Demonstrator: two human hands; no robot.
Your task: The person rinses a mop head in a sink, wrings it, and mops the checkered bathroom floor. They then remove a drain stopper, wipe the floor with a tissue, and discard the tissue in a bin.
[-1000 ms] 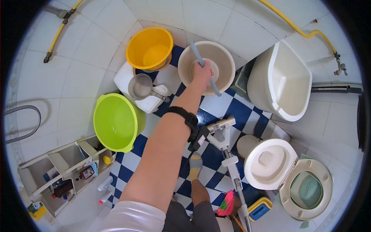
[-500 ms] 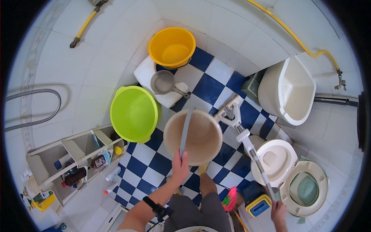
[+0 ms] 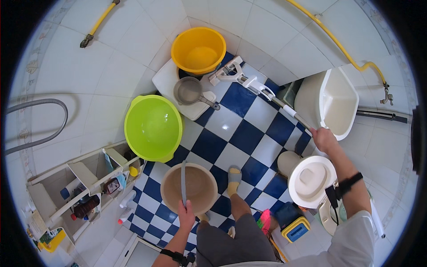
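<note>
My left hand point(image 3: 187, 213) is closed around the grey handle point(image 3: 183, 180) of a beige bucket point(image 3: 209, 191), which is in front of my left leg. Whether the bucket rests on the floor or hangs just above it, I cannot tell. My right hand point(image 3: 323, 140) grips the pole point(image 3: 299, 119) of a mop with a white and grey frame. The mop head point(image 3: 227, 71) is on the far floor, close to the right of the yellow tub point(image 3: 199, 51). A grey dipper point(image 3: 189, 91) lies on a white stool point(image 3: 192, 112) left of the mop head.
A lime-green tub point(image 3: 153, 127) stands on the left, above a shelf point(image 3: 84, 175) holding bottles. To the right are a white basin point(image 3: 340, 102), a toilet point(image 3: 312, 178) and a yellow-blue box point(image 3: 296, 229). Blue and white tiles point(image 3: 242, 100) cover the floor.
My right hand has moved far forward, carrying the mop head away to the back of the floor. The bucket in my left hand has come nearer and to the left.
</note>
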